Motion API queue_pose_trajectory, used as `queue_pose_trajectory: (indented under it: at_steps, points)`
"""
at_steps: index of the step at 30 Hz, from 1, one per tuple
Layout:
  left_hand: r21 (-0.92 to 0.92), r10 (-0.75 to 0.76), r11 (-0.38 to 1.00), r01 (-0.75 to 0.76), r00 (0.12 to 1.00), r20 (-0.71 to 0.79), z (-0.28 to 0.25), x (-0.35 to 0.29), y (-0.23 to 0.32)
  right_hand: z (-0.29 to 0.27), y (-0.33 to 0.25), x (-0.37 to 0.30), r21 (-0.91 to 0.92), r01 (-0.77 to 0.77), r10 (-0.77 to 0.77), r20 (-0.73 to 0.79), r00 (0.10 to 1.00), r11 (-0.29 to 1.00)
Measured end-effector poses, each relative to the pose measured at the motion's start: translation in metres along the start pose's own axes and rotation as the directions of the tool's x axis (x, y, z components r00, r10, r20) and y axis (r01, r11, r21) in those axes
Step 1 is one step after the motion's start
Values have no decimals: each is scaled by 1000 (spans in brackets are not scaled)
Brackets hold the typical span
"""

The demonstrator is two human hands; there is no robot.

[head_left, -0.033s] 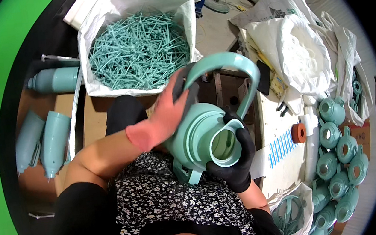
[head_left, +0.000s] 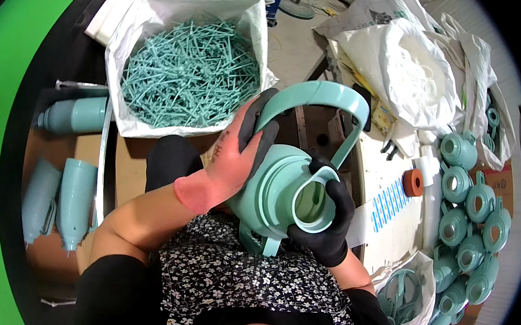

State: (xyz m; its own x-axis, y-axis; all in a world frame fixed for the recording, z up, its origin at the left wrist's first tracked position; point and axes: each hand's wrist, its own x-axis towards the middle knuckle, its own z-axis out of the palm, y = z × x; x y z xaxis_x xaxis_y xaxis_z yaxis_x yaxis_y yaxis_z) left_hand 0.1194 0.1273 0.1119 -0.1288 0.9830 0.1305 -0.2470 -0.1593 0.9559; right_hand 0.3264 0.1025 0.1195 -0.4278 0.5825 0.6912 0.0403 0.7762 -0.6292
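Steadying a teal jug body (head_left: 253,195) by its spout (head_left: 297,215) and handle (head_left: 329,92)

We find the jug body held above the lap, just off the left edge of the white worktable (head_left: 382,245), its spout facing up. The gloved left hand (head_left: 229,156) has its fingers closed about the handle's left end; the right hand (head_left: 328,222) is clamped round the spout. We judge the step to be handle fitting; whether either end is seated, we cannot tell. In our judgement the next move calls for a firm hold at the spout and even pressure on the handle.

Containers: we note a large white sack (head_left: 125,46) beyond the lap, heaped with thin teal sticks (head_left: 192,74). A carton (head_left: 48,270) at left holds three teal shells (head_left: 78,196), one near its far edge. A white bag (head_left: 367,54) at the worktable's far right corner holds pale loops (head_left: 415,77); a smaller bag (head_left: 427,281) at its near edge holds teal rings (head_left: 393,298).
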Motion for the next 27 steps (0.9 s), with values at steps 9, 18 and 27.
queue_pose_trajectory:
  at_steps: [9,18,27]
  points:
    - [-238,-548,775,586,810,209,-77,16,-99,-49,-1,0,29,53,-47,-181,982,998]
    - [-28,151,988,-149,987,60,-23,34,1,-145,41,-52,48,-699,669,-346,658,713]
    - [348,183,912,-217,975,130,-37,36,9,-370,125,-47,264,64,220,-895,387,962]
